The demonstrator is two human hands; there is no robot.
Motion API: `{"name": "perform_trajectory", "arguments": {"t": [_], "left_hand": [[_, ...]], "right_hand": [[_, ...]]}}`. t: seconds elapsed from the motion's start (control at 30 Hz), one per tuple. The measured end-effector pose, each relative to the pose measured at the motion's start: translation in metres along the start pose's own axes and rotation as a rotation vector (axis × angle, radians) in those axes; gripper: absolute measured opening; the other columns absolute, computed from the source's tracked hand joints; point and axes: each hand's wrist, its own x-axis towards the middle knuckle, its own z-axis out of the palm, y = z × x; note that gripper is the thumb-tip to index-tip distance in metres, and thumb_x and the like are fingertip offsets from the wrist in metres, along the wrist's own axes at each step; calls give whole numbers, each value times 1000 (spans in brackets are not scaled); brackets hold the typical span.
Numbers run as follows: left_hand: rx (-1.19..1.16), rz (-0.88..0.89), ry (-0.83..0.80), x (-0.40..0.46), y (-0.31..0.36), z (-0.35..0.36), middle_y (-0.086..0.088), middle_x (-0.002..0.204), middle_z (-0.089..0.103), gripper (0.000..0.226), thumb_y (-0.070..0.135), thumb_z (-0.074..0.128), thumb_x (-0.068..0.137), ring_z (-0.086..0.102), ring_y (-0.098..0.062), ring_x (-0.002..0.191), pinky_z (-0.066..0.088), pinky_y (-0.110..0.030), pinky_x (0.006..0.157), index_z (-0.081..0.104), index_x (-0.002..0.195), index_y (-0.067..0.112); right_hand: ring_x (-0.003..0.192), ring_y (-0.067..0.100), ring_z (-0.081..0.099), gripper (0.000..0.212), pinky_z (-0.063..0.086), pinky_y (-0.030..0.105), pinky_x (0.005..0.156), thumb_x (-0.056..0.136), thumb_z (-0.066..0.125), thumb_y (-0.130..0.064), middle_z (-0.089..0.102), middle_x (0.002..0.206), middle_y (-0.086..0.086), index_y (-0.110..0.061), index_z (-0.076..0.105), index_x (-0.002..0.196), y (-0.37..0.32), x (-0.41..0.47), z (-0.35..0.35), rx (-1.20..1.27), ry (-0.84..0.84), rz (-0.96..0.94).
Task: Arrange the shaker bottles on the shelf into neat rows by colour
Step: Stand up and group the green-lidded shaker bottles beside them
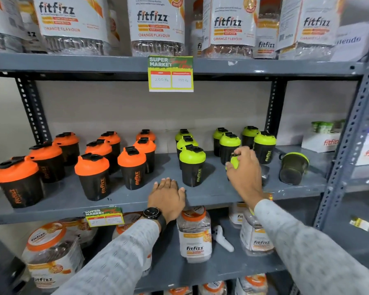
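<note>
The left hand [167, 196] is laid flat, fingers spread, on the shelf [73, 201] edge at centre; a green-lidded shaker [234, 161] is gripped by the right hand [244, 171], centre right.

On the shelf [136, 201] we see bottles [94, 175] in rows at left, more bottles [192, 165] to their right, and one tipped bottle [293, 168] lying farthest right.

The left hand [167, 196] lies flat, palm down, fingers together and pointing forward, a watch [152, 212] on its wrist. The right hand [244, 169] reaches further forward, fingers curled closed around a green-lidded bottle [234, 161]. Both arms wear grey sleeves.
</note>
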Motion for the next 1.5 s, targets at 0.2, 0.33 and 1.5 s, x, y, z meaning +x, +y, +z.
{"name": "perform_trajectory", "arguments": {"t": [0.2,0.33,1.5], "left_hand": [[25,-25,37,-2,6,4,-12,160,36,62,43,18,103,29,-25,149,15,-40,124,38,151,10],[25,-23,24,-4,6,2,-12,160,35,60,42,20,104,28,-25,149,14,-40,124,37,152,10],[26,-15,59,-6,4,4,-11,160,37,73,46,7,95,30,-24,149,14,-39,124,37,151,11]], "right_hand": [[130,43,53,89,47,50,105,70,80,-51,57,139,19,-12,49,144,36,66,-42,-382,-551,271],[136,37,53,101,47,40,106,73,90,-47,52,151,18,-2,43,150,45,82,-47,-431,-783,338],[114,41,61,105,52,48,91,47,106,-32,60,124,18,-8,37,124,34,7,21,233,7,485]]}}
